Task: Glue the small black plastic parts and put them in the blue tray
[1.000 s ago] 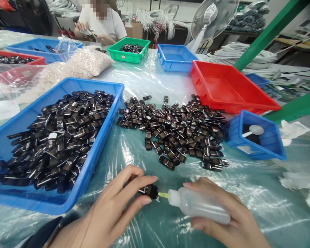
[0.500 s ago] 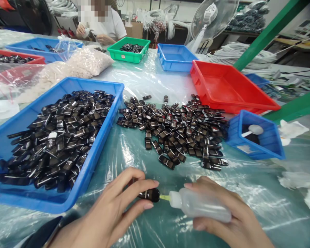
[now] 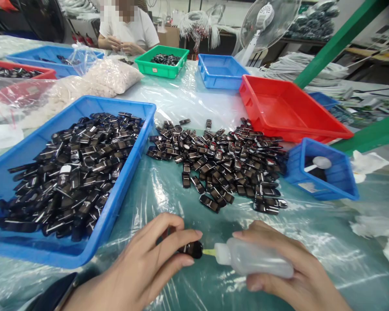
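Between the fingertips of my left hand is a small black part, its rounded end facing right. My right hand wraps round a translucent squeeze bottle lying nearly level. The bottle's thin yellow-green tip points left and reaches the rounded end of the black part; whether it touches or enters cannot be made out. Beyond my hands, a heap of similar black parts lies on the plastic-covered table.
A blue tray full of black parts stands at the left. On the right are a small blue bin holding a scoop, and a red tray. Farther back are a green tray, another blue tray and a seated person.
Both my hands, with the black part and the bottle, have shifted slightly right. The person across the table has brought their hands lower and closer together.
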`<state>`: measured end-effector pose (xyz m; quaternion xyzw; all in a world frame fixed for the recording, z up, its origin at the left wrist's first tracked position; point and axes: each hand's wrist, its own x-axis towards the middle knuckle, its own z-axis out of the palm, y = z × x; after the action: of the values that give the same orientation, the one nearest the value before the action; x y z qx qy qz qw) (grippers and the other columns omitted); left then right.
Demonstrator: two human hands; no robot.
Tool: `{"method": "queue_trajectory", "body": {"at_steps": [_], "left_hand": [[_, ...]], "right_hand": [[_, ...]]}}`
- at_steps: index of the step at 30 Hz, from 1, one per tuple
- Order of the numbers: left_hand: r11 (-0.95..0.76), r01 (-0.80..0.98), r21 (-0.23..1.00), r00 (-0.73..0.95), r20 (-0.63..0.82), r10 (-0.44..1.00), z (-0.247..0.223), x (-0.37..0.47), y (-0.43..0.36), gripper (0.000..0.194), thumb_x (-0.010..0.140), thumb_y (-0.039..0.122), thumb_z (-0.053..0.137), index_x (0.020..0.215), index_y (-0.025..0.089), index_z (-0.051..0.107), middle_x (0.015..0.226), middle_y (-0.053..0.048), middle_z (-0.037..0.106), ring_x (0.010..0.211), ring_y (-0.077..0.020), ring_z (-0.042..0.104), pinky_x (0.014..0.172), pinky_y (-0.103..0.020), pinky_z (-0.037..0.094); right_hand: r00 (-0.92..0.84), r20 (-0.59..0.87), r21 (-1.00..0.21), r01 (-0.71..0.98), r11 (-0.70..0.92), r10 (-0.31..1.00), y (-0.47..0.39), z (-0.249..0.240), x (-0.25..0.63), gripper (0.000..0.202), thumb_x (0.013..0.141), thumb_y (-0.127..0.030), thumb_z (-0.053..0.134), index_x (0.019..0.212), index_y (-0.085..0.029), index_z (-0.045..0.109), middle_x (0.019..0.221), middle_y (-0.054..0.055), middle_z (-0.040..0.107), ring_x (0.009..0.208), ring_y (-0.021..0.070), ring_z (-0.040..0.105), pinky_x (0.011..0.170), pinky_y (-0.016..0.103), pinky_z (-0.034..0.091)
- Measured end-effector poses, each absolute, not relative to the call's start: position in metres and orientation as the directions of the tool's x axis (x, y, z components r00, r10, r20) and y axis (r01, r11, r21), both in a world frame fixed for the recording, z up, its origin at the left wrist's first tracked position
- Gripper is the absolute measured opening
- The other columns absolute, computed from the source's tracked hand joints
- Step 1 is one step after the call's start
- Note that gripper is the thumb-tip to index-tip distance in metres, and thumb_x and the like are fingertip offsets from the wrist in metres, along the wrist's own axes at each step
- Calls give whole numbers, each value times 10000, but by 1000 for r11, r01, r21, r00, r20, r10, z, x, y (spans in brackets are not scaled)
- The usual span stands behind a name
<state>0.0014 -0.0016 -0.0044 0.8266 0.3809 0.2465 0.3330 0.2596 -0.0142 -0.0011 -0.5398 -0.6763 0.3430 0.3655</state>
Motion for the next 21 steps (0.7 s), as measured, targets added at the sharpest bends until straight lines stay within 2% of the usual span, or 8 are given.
{"method": "queue_trajectory", "body": {"at_steps": [5,9,16,19,21], "left_hand": [[-459,468,755,598,112,794,-5,1,-1,294,1031,307,313,1279,279,467,1090,-65,502,933,-188,575,750,-267,495],[-481,433,762,588,166,791,-7,1,1,267,1024,293,357,1265,257,469,1089,-62,519,961,-192,560,784,-278,482],[-469,418,778,586,164,794,-9,1,0,270,1017,267,385,1273,244,470,1079,-68,545,952,-201,555,793,-299,479],[-445,435,783,545,165,822,-9,1,0,269,1009,237,404,1266,242,481,1097,-68,544,977,-205,546,807,-301,473],[-391,467,793,469,153,870,-8,1,2,265,1005,226,407,1255,273,484,1116,-55,550,1012,-211,543,815,-307,470]], "right_hand": [[-165,137,-854,480,201,977,-15,-4,259,336,671,-485,783,995,-458,699,808,-46,705,733,193,670,559,234,524],[-151,116,-851,494,177,982,-17,-7,258,327,675,-448,790,987,-448,695,802,-48,695,699,178,659,523,206,509],[-141,117,-843,509,173,983,-20,-7,254,314,709,-395,769,1006,-447,681,851,-62,709,684,145,660,539,170,517],[-133,109,-830,533,164,985,-19,-6,255,303,717,-376,758,1008,-432,695,899,-55,733,755,162,682,613,195,546],[-110,68,-840,530,116,992,-15,-6,257,295,746,-376,726,1037,-407,697,981,-31,735,831,187,696,607,212,565]]}}
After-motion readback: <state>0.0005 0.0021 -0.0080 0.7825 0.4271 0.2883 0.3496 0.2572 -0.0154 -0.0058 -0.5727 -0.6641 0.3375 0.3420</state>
